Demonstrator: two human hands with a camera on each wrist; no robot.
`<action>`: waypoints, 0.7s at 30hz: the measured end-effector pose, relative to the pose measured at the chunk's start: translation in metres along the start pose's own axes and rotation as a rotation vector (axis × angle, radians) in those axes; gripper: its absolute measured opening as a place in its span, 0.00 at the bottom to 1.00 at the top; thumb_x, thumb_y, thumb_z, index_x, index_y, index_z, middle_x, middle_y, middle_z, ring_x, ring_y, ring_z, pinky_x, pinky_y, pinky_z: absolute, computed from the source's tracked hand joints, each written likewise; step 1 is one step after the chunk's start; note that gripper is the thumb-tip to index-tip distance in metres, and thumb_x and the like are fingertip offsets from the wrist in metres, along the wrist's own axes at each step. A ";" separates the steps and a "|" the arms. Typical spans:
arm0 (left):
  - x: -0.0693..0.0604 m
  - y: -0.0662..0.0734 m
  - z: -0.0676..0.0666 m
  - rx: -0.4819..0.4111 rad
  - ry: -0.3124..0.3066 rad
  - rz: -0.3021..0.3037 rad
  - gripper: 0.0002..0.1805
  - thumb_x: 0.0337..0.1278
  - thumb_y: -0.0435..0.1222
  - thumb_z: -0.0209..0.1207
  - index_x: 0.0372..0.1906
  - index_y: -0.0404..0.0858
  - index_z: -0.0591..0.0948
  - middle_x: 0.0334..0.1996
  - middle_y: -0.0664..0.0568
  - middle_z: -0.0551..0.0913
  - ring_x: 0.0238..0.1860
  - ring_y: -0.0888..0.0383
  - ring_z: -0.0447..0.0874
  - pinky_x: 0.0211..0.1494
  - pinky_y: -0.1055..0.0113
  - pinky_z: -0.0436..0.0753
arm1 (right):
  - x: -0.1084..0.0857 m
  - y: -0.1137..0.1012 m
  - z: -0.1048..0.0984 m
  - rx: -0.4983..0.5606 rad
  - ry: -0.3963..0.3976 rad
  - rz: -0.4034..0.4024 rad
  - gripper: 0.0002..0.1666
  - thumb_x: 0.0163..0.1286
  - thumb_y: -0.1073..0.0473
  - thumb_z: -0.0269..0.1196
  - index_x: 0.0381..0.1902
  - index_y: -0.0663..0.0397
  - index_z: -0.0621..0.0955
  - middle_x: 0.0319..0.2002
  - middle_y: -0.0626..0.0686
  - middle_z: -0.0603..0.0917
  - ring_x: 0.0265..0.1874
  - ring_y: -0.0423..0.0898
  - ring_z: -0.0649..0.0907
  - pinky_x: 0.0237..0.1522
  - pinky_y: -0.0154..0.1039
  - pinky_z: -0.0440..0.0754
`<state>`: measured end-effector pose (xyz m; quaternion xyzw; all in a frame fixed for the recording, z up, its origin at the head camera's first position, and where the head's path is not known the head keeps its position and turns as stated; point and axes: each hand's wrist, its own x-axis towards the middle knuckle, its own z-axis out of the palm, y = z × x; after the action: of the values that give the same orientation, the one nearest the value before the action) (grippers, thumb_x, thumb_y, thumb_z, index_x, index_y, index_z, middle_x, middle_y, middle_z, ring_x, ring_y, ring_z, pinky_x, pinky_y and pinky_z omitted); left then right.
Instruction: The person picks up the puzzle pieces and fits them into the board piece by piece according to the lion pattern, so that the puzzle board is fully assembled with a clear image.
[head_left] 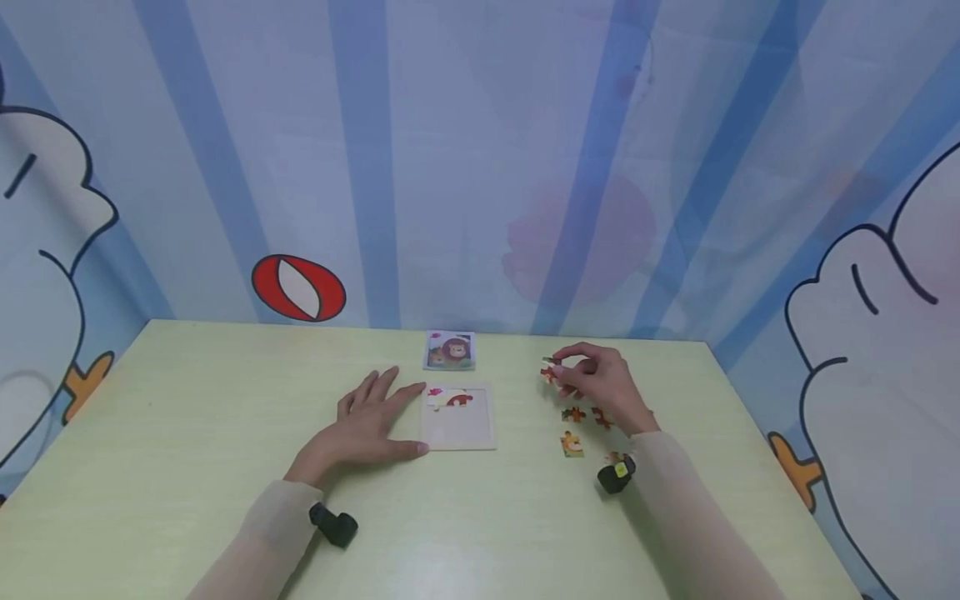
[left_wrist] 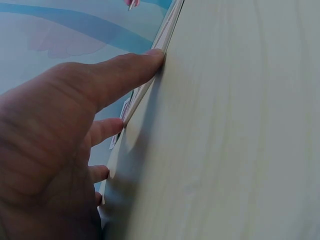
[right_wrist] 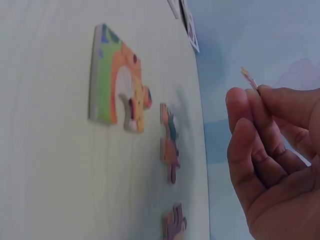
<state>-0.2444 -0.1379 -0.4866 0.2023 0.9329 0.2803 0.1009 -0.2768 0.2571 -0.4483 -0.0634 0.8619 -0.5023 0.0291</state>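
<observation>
Our L hand lies w/ fingers spread, thumb & index tip touching the L edge of the puzzle board. Our R hand pinches one puzzle piece btwn thumb & fingertips, above the table. Beyond, we see a striped curtain, its top cut off; the table's near edge is cut off too. The board sits mid-table, a few joined pcs at its top L; the L wrist view gives it only edge-on. Just past it lies a lion card, fine detail too small to read. Four loose pcs lie near our R hand, one partly hidden by the R wrist cam. Our pinched piece shows edge-on in the R wrist view, so its pic is hard to make out.
</observation>
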 end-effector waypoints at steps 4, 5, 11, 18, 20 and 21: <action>-0.001 0.002 -0.002 0.000 -0.007 -0.003 0.53 0.57 0.62 0.70 0.85 0.52 0.63 0.89 0.36 0.46 0.88 0.28 0.36 0.81 0.21 0.42 | 0.004 -0.004 0.007 0.048 0.004 0.007 0.14 0.79 0.54 0.67 0.56 0.53 0.87 0.35 0.63 0.92 0.38 0.63 0.92 0.44 0.50 0.93; -0.001 0.003 -0.002 0.001 -0.010 -0.009 0.53 0.57 0.61 0.70 0.85 0.52 0.63 0.89 0.36 0.45 0.88 0.29 0.35 0.82 0.21 0.42 | 0.005 -0.005 0.008 0.050 0.005 0.011 0.13 0.79 0.55 0.66 0.55 0.53 0.87 0.36 0.63 0.92 0.38 0.63 0.92 0.43 0.50 0.92; -0.001 0.004 -0.003 0.023 -0.020 -0.016 0.53 0.58 0.60 0.70 0.86 0.52 0.62 0.89 0.38 0.45 0.88 0.30 0.36 0.83 0.22 0.43 | 0.009 -0.007 0.014 0.027 0.008 0.016 0.11 0.79 0.53 0.67 0.53 0.49 0.88 0.45 0.65 0.90 0.42 0.61 0.91 0.39 0.48 0.90; -0.001 0.003 -0.002 0.015 -0.008 -0.014 0.52 0.58 0.59 0.71 0.85 0.52 0.63 0.89 0.37 0.45 0.88 0.30 0.35 0.83 0.22 0.43 | 0.011 -0.009 0.021 0.043 -0.006 0.023 0.13 0.78 0.51 0.68 0.54 0.50 0.88 0.49 0.61 0.92 0.44 0.59 0.92 0.36 0.45 0.87; -0.002 0.003 -0.002 0.021 -0.010 -0.016 0.52 0.58 0.59 0.71 0.85 0.52 0.63 0.89 0.38 0.45 0.88 0.30 0.36 0.83 0.22 0.43 | 0.012 -0.009 0.023 0.048 -0.021 0.020 0.14 0.78 0.52 0.68 0.55 0.51 0.88 0.47 0.62 0.93 0.42 0.59 0.92 0.35 0.45 0.87; -0.002 0.003 -0.003 0.022 -0.011 -0.017 0.52 0.58 0.59 0.71 0.85 0.53 0.63 0.89 0.38 0.45 0.88 0.30 0.36 0.83 0.22 0.43 | 0.012 -0.010 0.024 0.049 -0.026 0.020 0.13 0.78 0.52 0.68 0.55 0.51 0.88 0.46 0.61 0.93 0.40 0.59 0.93 0.35 0.45 0.87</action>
<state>-0.2429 -0.1376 -0.4827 0.1972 0.9370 0.2683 0.1060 -0.2855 0.2299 -0.4514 -0.0606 0.8496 -0.5219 0.0467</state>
